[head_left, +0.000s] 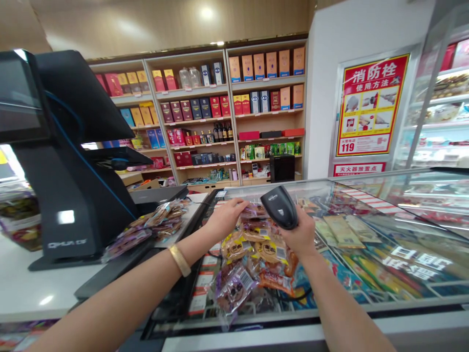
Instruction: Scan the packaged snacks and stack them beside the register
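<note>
A black handheld scanner (280,208) is held in my right hand (301,232), its head tilted up and to the left over the glass top. My left hand (229,215), with a gold bracelet on its wrist, has its fingertips on a purple snack packet (254,210) at the back of a heap. Several packets lie in this heap, among them yellow-and-clear ones (269,250), a purple one (236,289) at the front and an orange-red one (276,281). Whether my left fingers pinch the packet is hard to make out.
At the left stands a black register (80,195) on a white counter (22,288). More packets (157,222) are piled beside it. The glass-topped case (388,293) stretches right, with packages (342,231) there. Shelves of boxes (234,117) line the back wall, near a red poster (373,105).
</note>
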The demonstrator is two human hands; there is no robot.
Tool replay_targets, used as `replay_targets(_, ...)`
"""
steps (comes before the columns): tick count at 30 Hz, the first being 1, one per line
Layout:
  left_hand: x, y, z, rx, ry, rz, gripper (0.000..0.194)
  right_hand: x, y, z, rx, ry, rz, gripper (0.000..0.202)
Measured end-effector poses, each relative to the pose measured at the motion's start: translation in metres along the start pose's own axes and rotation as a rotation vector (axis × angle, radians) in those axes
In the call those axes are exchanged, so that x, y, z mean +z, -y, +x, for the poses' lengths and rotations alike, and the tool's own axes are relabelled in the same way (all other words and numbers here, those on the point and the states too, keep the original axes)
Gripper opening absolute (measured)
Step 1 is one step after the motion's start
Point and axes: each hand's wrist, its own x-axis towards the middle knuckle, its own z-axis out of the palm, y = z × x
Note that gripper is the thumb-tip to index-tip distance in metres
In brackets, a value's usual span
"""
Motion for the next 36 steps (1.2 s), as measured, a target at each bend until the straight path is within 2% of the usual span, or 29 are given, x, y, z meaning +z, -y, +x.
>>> replay_targets(2,0.005,0.000,-0.002,0.014,0.045,-0.019,0.073,0.000,-0.001,0.000,0.007,-0.002,-0.005,0.009)
replay_targets(4,0.006,0.002,-0.008,0.018,0.038,-0.044,0.080,0.000,-0.002,-0.001,0.015,-0.007,-0.004,0.010)
replay_targets(7,-0.002,0.016,-0.023,-0.017,-0.056,-0.090,0.069,0.000,-0.002,-0.001,0.030,-0.010,0.001,0.013)
replay_targets(10,-0.020,0.047,-0.044,-0.148,-0.145,-0.032,0.054,-0.001,-0.001,-0.001,0.034,-0.009,0.000,0.012)
replay_targets(13,-0.040,0.088,-0.069,-0.389,-0.167,0.116,0.055,-0.002,0.002,-0.001,0.024,0.004,0.010,0.010)
replay_targets(16,-0.053,0.123,-0.096,-0.670,-0.064,0.237,0.068,-0.002,0.003,-0.001,0.015,0.007,0.014,0.010)
replay_targets(19,-0.055,0.145,-0.118,-0.822,0.124,0.256,0.080,-0.001,0.003,-0.002,0.010,0.011,0.030,0.009)
replay_targets(22,-0.050,0.153,-0.130,-0.829,0.251,0.240,0.071,-0.001,0.003,-0.002,-0.008,0.030,0.034,0.009)
replay_targets(27,-0.051,0.153,-0.132,-0.801,0.276,0.260,0.046,-0.001,0.003,-0.003,-0.041,0.061,0.023,0.013)
replay_targets(29,-0.057,0.152,-0.132,-0.848,0.216,0.239,0.044,-0.001,0.003,-0.003,-0.036,0.069,0.021,0.014)
replay_targets(31,-0.065,0.150,-0.131,-0.907,0.072,0.183,0.043,-0.002,0.003,-0.003,-0.035,0.072,0.019,0.014)
replay_targets(34,-0.075,0.139,-0.125,-1.009,-0.245,-0.055,0.035,-0.004,0.007,-0.001,-0.040,0.078,0.027,0.013)
replay_targets(36,-0.079,0.126,-0.116,-1.038,-0.467,-0.378,0.027,-0.005,0.011,0.000,-0.055,0.096,0.045,0.012)
